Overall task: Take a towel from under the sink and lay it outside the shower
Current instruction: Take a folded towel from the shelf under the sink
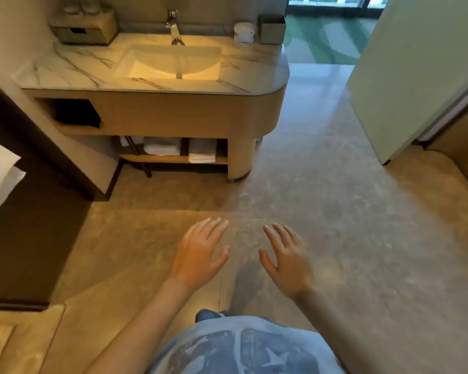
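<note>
**Two empty hands before the vanity**

Two bare hands hover palm-down over the grey stone floor (335, 198), well short of the vanity (179, 114). Left of the vanity stands a dark wood wall panel (25, 211). On the vanity's marble counter (65, 68), a box organiser (84, 28) sits at the back left corner, then the lit sink (168, 63) with its chrome tap (174, 31), then a small grey bin (273, 29) at the back right. Under the counter, an open cubby (73, 112) holds something dark. On the low shelf beneath lie folded white towels (201, 150), stacked side by side, untouched. Right of the vanity, a pale door (405, 76) stands open. Nearer the camera, the left hand (197, 257) is spread, fingers apart, holding nothing; the right hand (287, 261) is likewise spread and empty.
</note>
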`<state>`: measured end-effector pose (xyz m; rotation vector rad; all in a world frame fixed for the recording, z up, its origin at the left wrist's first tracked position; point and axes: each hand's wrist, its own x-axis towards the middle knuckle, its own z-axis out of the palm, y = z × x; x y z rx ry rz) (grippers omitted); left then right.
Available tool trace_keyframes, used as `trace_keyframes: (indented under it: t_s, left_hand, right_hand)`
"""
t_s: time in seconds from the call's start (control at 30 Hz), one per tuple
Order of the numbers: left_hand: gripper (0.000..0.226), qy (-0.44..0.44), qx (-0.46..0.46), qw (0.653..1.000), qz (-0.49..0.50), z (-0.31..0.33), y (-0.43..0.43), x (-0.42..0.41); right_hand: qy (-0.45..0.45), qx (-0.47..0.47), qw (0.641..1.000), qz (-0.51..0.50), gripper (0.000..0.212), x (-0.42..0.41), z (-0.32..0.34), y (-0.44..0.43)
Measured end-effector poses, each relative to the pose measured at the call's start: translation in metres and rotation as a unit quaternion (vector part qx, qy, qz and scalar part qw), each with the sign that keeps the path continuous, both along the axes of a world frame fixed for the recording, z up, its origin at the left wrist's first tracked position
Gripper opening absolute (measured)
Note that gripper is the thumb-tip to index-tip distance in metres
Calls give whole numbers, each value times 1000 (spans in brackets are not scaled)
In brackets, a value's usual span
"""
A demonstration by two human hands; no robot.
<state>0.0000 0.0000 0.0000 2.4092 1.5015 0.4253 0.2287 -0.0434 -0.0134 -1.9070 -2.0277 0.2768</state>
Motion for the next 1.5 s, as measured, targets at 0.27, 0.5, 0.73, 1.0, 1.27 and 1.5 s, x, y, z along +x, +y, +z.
trace_keyframes:
  t_s: [0.27,0.5,0.73,1.0,1.27,1.5]
  left_hand:
    - [55,29,-125,992,7,-45,-44,-9]
    - [55,4,-118,992,33,-42,-58,-4]
    - [58,-23,-90,992,85,-30,-51,-12]
    - [56,-45,-33,990,132,-19,-15,-57]
    - [57,-10,-49,992,120,-28,52,-141]
    - [63,-2,-70,992,102,-16,132,-238]
  right_hand:
    - [-26,-75,995,59,48,-1,-41,-32]
    - [-15,-65,995,69,49,4,-39,-38]
    - [1,-54,994,91,52,1,-28,-19]
    - [20,17,995,97,51,-41,-8,40]
    - [42,41,994,95,49,-130,-23,114]
    - [30,-3,997,68,51,-219,-27,183]
